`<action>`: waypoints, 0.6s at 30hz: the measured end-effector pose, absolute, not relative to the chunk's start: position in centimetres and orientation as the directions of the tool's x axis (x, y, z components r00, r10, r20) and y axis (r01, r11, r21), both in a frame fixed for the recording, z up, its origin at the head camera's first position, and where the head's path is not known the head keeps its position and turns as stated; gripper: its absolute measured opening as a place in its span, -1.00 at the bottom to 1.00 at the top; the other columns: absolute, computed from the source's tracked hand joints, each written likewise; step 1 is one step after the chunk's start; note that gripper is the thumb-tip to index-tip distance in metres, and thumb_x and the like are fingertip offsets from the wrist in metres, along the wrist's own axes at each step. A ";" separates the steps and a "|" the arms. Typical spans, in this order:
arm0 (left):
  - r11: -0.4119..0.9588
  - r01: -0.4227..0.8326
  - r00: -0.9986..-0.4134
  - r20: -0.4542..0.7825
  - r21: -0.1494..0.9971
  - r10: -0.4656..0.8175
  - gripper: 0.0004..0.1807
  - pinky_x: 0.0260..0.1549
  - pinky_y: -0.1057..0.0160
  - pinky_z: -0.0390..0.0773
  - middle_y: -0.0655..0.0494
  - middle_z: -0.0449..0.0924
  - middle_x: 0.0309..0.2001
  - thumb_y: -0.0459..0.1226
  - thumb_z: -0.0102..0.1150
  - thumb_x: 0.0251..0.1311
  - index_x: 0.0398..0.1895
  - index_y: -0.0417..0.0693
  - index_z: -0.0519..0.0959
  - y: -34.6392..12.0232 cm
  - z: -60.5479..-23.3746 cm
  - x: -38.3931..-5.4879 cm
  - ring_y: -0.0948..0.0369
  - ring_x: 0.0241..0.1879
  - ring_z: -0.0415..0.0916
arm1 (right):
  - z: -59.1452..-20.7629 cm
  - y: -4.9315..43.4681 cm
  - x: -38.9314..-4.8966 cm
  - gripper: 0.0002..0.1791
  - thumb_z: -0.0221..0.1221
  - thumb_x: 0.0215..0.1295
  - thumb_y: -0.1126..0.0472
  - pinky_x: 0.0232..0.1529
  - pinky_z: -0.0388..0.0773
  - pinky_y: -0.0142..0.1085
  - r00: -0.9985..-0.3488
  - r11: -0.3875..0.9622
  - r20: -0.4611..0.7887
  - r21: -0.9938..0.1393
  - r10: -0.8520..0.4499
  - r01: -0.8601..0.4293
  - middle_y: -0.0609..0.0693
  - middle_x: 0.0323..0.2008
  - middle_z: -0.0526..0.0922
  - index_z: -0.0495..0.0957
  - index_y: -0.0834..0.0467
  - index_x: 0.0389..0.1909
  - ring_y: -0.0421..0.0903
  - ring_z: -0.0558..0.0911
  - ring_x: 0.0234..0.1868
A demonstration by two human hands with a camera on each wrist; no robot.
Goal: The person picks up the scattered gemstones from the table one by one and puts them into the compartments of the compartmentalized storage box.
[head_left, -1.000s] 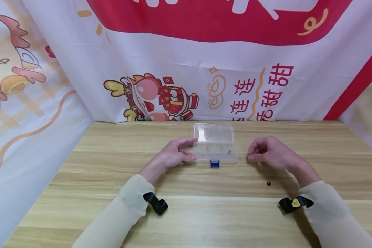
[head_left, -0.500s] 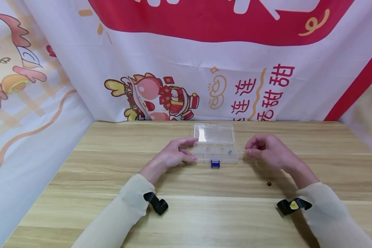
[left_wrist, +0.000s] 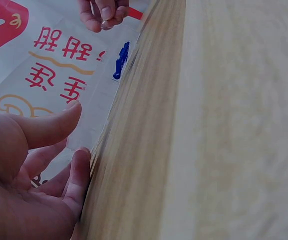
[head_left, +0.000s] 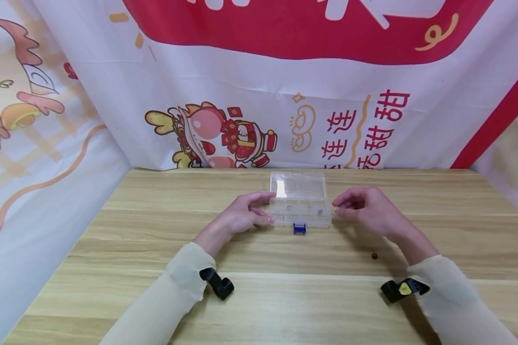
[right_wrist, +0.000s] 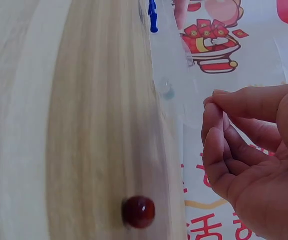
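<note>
A clear plastic compartment box with its lid raised stands near the back of the table, a blue clasp at its front. At its left end, my left hand rests with thumb and fingers spread, touching the side. My right hand, just off the right end, pinches a small pale, clear-looking bead between thumb and fingertips; the fingers hide most of it. A greenish round piece shows through the box's right compartment. One dark red-brown bead lies on the table below my right hand.
The wooden table reaches back to a printed white and red cloth hanging directly behind the box. Black wrist cameras are strapped over both light sleeves.
My right hand has moved left across the table, bringing its pinched fingertips close to the box's right end. My left hand and the box have stayed in place.
</note>
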State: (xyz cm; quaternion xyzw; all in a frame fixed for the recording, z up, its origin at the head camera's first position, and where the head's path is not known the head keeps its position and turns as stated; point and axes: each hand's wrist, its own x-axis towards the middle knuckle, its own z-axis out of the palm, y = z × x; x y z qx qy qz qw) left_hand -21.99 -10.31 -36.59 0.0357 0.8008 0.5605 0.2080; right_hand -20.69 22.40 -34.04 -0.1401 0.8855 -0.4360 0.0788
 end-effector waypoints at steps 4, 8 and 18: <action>0.369 -0.175 -0.910 -0.293 0.913 0.293 -0.24 -0.04 0.29 0.63 0.11 0.47 0.48 -0.35 0.47 0.26 0.51 0.33 0.48 -10.3 -36.6 -22.0 0.12 0.07 0.59 | -33.7 21.9 -20.5 -0.77 0.33 0.40 0.33 -0.18 0.63 -0.39 -0.951 0.582 -0.013 -0.794 -0.309 -0.179 0.14 -0.16 0.74 0.71 0.30 0.02 -0.11 0.65 -0.18; 0.360 -0.176 -0.910 -0.291 0.916 0.295 -0.23 -0.06 0.30 0.63 0.10 0.47 0.48 -0.37 0.46 0.26 0.51 0.31 0.48 -10.3 -36.6 -22.1 0.13 0.05 0.61 | -33.4 21.2 -20.2 -0.77 0.32 0.41 0.32 -0.18 0.63 -0.39 -0.956 0.585 -0.013 -0.793 -0.294 -0.169 0.14 -0.14 0.74 0.71 0.28 0.03 -0.06 0.64 -0.15; 0.364 -0.173 -0.910 -0.290 0.915 0.297 -0.25 -0.06 0.30 0.63 0.13 0.50 0.46 -0.36 0.46 0.26 0.49 0.34 0.50 -10.3 -36.9 -22.2 0.12 0.07 0.60 | -33.4 19.8 -19.7 -0.75 0.33 0.43 0.27 -0.19 0.62 -0.38 -0.970 0.580 -0.015 -0.804 -0.242 -0.132 0.13 -0.10 0.75 0.72 0.22 0.07 -0.03 0.64 -0.14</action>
